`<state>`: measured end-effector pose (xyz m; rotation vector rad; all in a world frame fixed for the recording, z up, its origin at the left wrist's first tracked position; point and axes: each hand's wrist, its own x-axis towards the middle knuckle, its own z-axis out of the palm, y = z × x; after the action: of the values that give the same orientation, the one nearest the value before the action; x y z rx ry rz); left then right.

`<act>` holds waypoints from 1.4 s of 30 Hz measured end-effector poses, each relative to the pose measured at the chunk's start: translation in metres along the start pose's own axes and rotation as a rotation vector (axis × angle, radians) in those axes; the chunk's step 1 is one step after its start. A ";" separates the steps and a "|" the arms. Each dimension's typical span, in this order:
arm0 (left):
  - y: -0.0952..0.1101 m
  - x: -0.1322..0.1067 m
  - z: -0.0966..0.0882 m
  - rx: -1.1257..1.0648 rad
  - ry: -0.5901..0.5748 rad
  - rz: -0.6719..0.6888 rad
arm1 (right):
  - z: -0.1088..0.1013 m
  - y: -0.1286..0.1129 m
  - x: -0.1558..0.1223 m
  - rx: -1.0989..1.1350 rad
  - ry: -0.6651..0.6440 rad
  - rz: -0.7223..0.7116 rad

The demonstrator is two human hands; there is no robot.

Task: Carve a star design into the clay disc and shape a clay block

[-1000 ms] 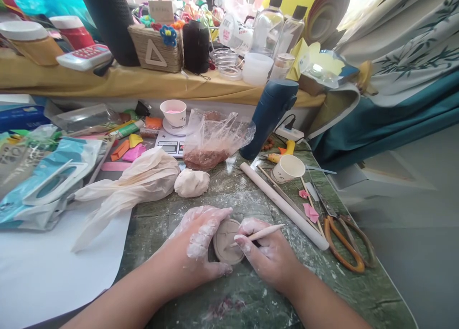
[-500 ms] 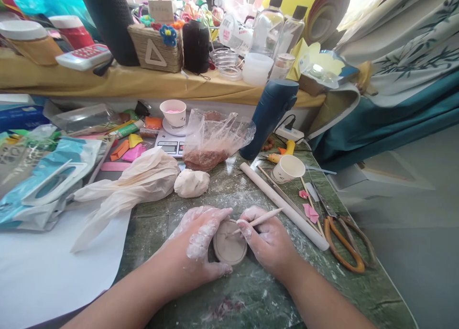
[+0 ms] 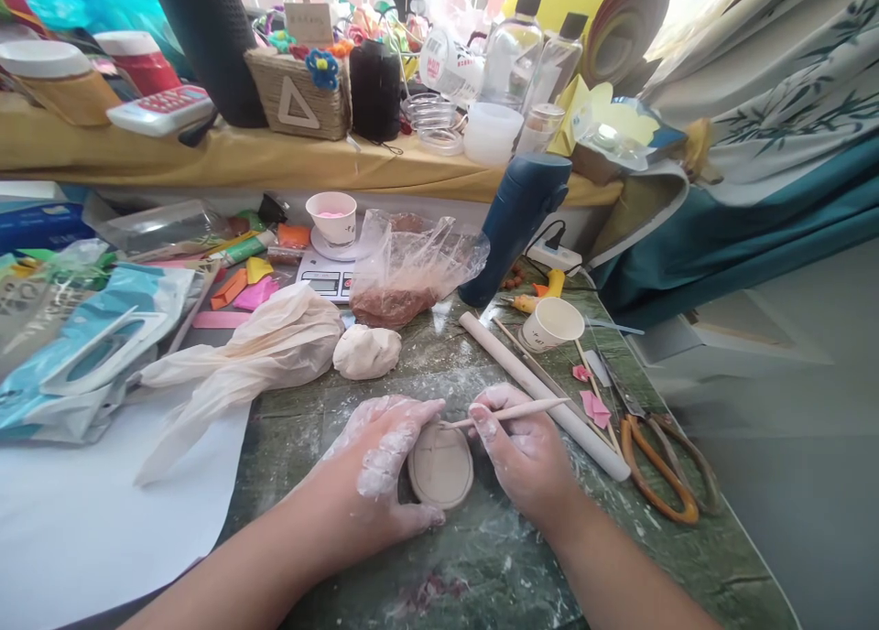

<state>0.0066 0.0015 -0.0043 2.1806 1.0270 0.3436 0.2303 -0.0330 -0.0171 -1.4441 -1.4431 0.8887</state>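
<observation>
A small round clay disc (image 3: 443,474) lies on the dark green table mat, with a groove along its rim and faint marks on its upper left. My left hand (image 3: 381,461), dusted with white powder, curves around the disc's left side, fingers at the far edge and thumb at the near edge. My right hand (image 3: 522,451) is closed in a pinch on a pale stick with pointed ends (image 3: 528,409). The stick's left tip is at the disc's far edge; whether it touches is unclear. Beyond my left hand sits a lump of white clay (image 3: 367,352).
Right of my right hand lie a pale rolling rod (image 3: 549,401), scissors (image 3: 659,483) and a paper cup (image 3: 551,326). Farther back stand a kitchen scale (image 3: 326,277), bagged brown clay (image 3: 395,300) and a dark blue flask (image 3: 515,227). A plastic bag (image 3: 267,346) lies left.
My right hand has moved slightly right, drawing the stick's tip from the disc's upper middle to its far edge. The stick lies flatter. My left hand stays around the disc.
</observation>
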 end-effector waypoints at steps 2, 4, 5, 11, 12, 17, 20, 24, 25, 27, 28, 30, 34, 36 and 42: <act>-0.001 0.000 0.001 -0.002 0.011 0.004 | -0.001 0.000 0.000 -0.001 -0.014 0.004; -0.001 0.000 0.001 -0.003 0.018 0.010 | -0.002 0.000 -0.001 -0.005 -0.032 -0.006; -0.001 0.000 0.001 -0.002 0.019 0.012 | -0.002 -0.001 -0.001 -0.010 -0.038 -0.016; 0.000 0.001 0.000 0.013 -0.004 0.003 | -0.004 -0.002 -0.004 -0.040 -0.060 -0.071; -0.001 0.001 0.000 0.019 -0.008 -0.001 | -0.005 -0.002 -0.005 -0.037 -0.071 -0.073; -0.004 0.000 0.001 0.044 0.012 0.014 | -0.008 -0.003 -0.010 -0.023 -0.100 -0.082; -0.004 -0.001 0.001 0.055 0.032 0.021 | -0.009 -0.003 -0.012 -0.040 -0.103 -0.105; -0.002 0.000 0.000 0.067 0.028 0.013 | -0.012 -0.005 -0.015 -0.074 -0.123 -0.099; -0.002 0.000 0.001 0.070 0.030 0.014 | -0.013 -0.005 -0.015 -0.087 -0.132 -0.106; -0.003 0.000 0.001 0.073 0.035 0.022 | -0.014 -0.007 -0.017 -0.112 -0.155 -0.130; -0.003 0.000 0.002 0.073 0.036 0.028 | -0.015 -0.007 -0.018 -0.123 -0.167 -0.145; -0.004 -0.001 0.002 0.073 0.036 0.038 | -0.016 -0.008 -0.019 -0.147 -0.187 -0.167; -0.005 -0.001 0.003 0.069 0.025 0.039 | -0.017 -0.007 -0.022 -0.162 -0.196 -0.185; -0.004 -0.001 0.002 0.065 0.020 0.035 | -0.016 -0.006 -0.022 -0.149 -0.183 -0.189; -0.005 -0.001 0.003 0.071 0.018 0.026 | -0.012 -0.005 -0.022 -0.156 -0.166 -0.192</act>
<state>0.0048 0.0019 -0.0094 2.2596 1.0359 0.3437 0.2383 -0.0560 -0.0100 -1.3409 -1.7762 0.8045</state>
